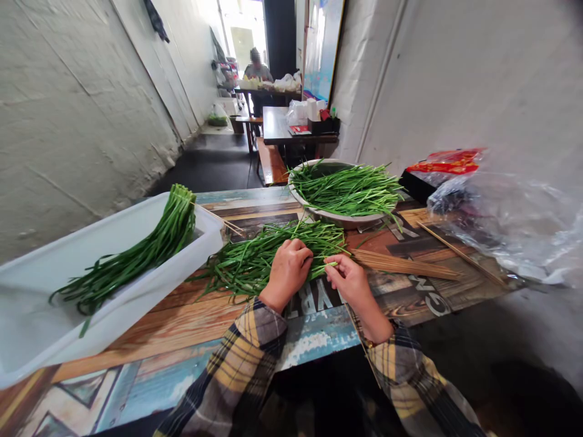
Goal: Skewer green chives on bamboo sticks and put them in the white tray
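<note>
Right hand [354, 283] pinches green stem [331, 264] at fingertips; left hand [288, 268] curled over greens pile [248, 255], grip unclear.

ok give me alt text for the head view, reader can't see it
A person's left hand is at a pile of long green stalks on a table, the right hand pinching a stalk. To the left, a white tub holds a bunch; a bowl of stalks stands behind, thin sticks to the right.
</note>
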### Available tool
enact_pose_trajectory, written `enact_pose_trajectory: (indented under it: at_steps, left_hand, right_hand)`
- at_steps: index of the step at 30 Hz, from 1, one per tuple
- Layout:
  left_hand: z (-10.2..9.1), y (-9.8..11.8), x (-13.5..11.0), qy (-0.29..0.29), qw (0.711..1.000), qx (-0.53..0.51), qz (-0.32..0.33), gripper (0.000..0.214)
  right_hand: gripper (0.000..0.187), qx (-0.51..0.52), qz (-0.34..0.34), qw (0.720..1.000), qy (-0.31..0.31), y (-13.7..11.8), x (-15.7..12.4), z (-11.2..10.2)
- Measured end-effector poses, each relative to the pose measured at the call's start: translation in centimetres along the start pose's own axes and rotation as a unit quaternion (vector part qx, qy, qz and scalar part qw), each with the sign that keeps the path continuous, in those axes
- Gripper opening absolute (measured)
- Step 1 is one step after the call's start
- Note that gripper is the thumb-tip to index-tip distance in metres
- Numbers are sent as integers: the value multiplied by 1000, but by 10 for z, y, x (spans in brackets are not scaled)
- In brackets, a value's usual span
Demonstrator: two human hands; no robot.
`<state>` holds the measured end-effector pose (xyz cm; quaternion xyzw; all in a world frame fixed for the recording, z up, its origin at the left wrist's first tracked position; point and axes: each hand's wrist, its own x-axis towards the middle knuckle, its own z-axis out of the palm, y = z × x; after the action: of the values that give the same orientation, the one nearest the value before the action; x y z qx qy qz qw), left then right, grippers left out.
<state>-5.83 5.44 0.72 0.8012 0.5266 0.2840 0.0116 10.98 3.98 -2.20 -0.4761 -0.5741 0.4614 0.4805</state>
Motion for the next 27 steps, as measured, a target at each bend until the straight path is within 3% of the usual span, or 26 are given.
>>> enact_pose_trajectory:
  at_steps: [4, 8, 13, 20, 27]
  left_hand:
    - [-1, 2, 2, 19, 1000, -19, 1, 13]
    - [2, 2, 3, 50, 992, -112, -31, 11]
    - [6, 0, 1, 41, 974, -218, -56, 19]
    - [1, 4, 3, 25, 962, -267, -59, 9]
    - [-5, 8, 4, 16, 961, -273, -47, 15]
  right_hand:
    - [23, -10, -5, 1000, -2, -1, 1, 0]
    - [24, -24, -11, 1000, -1, 0, 1, -2]
    - [27, -28, -21, 999, -1, 0, 1, -2]
    - [29, -42, -45, 998, 3, -3, 0, -3]
    - [30, -48, -46, 998, 5, -4, -1, -2]
